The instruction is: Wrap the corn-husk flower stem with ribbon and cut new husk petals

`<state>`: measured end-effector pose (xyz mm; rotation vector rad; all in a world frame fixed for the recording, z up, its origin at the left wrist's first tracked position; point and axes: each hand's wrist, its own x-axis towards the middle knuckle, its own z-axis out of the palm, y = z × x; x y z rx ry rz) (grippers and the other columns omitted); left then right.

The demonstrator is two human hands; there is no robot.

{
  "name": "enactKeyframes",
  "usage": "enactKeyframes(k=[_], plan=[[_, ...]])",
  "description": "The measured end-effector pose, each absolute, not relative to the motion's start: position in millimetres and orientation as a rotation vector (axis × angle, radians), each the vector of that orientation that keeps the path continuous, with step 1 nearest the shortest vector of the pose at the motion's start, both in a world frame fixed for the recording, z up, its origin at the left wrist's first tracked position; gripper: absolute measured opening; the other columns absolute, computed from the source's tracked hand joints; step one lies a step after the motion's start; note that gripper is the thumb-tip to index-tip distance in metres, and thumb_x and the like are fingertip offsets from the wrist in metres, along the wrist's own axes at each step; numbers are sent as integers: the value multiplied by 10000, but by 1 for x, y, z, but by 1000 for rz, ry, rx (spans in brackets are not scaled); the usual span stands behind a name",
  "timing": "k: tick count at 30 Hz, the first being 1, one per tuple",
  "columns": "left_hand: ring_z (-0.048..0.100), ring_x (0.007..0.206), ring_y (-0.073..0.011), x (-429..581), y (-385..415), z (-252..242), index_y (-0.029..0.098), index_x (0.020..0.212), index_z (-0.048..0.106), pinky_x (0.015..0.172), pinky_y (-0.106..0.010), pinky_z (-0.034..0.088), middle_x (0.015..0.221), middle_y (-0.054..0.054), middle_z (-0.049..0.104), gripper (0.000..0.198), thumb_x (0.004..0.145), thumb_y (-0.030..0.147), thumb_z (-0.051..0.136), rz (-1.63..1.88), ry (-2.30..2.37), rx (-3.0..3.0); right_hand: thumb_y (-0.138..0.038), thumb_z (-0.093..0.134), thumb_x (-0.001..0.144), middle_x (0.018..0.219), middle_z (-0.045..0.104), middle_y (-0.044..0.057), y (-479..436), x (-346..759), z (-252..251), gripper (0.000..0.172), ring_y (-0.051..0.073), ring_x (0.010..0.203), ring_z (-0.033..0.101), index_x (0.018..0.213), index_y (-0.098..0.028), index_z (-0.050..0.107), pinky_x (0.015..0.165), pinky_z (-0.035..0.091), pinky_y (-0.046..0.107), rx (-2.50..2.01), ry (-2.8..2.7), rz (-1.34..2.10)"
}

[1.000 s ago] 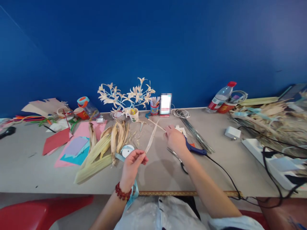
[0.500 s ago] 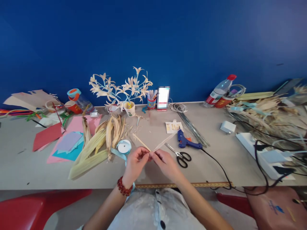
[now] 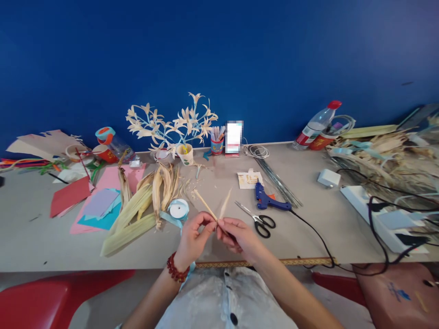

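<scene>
The left hand [image 3: 196,234] pinches the low end of a thin stick [image 3: 206,206] between thumb and finger. The right hand [image 3: 239,234] pinches a pale strip [image 3: 225,204], and the two hands meet above the near middle of the worktop [image 3: 68,246]. The stick leans to the far left and the strip leans to the far right.

Just right of the hands lie the scissors [image 3: 254,217], with their points to the far left. Past them is a blue glue gun [image 3: 269,199], with its nose by a small white card [image 3: 246,182]. Its black cord [image 3: 313,228] runs down to the near edge. Long wires [image 3: 279,183] lie behind the gun.

On the left, close to the left hand, is a roll of blue ribbon [image 3: 179,209]. Next to it are big corn husks [image 3: 132,228], partly on pink paper [image 3: 113,179]. Farther left is red paper [image 3: 70,196].

At the far side, a white cup [image 3: 185,156] holds pale flowers [image 3: 188,119] on blue stems. A blue and red cup [image 3: 216,147] is full of light sticks. On the far right, a bottle with a red cap [image 3: 313,128] leans beside a red cup [image 3: 320,141]; I can't tell all that is in that cup.
</scene>
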<state>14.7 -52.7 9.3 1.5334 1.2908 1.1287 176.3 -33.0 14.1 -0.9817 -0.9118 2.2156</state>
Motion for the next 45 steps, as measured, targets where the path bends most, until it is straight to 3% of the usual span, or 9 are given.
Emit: enactKeyframes(k=[10,14,17,21,24,29,34,41,45], plan=[[563,674,-138,-1,-48,4,174,769,605,647,-236,426,690,-4,605,157,873,289,579,1134,1297,1422,-536,569,837,432,263,-110,-36,211,21,374,54,388,90,685,-196,534,354,70,179,-841,-764,2281],[572,668,-135,2,-48,6,175,785,610,645,-232,437,688,0,614,142,869,288,589,1127,1301,1372,-573,477,892,546,397,-66,-39,203,19,399,74,431,235,864,-194,601,392,171,197,-1031,-1130,1892],[590,690,-142,7,-51,11,176,794,628,668,-240,457,713,-11,644,132,870,278,595,1102,1292,1438,-528,482,910,611,451,-34,-43,188,15,370,109,543,389,790,-195,589,496,303,222,-1093,-1496,1633],[592,698,-143,9,-54,17,170,764,628,679,-242,459,709,-14,646,159,883,266,582,1080,1281,1538,-499,432,939,634,482,-9,-45,174,8,421,133,620,450,693,-188,571,576,341,242,-1151,-1615,1454],[576,681,-135,7,-57,18,165,756,624,666,-236,444,691,-8,628,169,887,259,576,1074,1282,1579,-551,496,888,583,436,-25,-45,172,7,450,106,544,394,643,-176,540,498,294,223,-1103,-1428,1669],[559,676,-129,4,-60,15,160,757,602,662,-234,432,692,-6,609,180,897,267,566,1096,1196,1558,-551,591,825,435,245,-117,-47,179,15,414,46,382,94,654,-188,492,363,77,196,-913,-883,2259],[551,665,-123,6,-59,9,159,783,596,647,-228,431,686,0,590,169,896,283,573,1083,1170,1450,-558,575,833,413,231,-130,-48,185,18,407,45,374,55,672,-202,460,348,61,188,-815,-743,2375],[594,718,-140,13,-59,9,160,813,619,696,-249,462,753,-22,642,128,888,257,584,1110,1171,1458,-589,454,907,622,446,-21,-52,178,8,472,109,580,395,691,-173,513,533,298,234,-1104,-1540,1572],[580,702,-130,10,-59,12,162,800,621,676,-232,451,730,-12,632,122,889,235,580,1120,1219,1551,-580,420,926,578,394,-38,-54,175,6,497,97,537,356,626,-184,436,506,279,225,-1041,-1520,1665]])
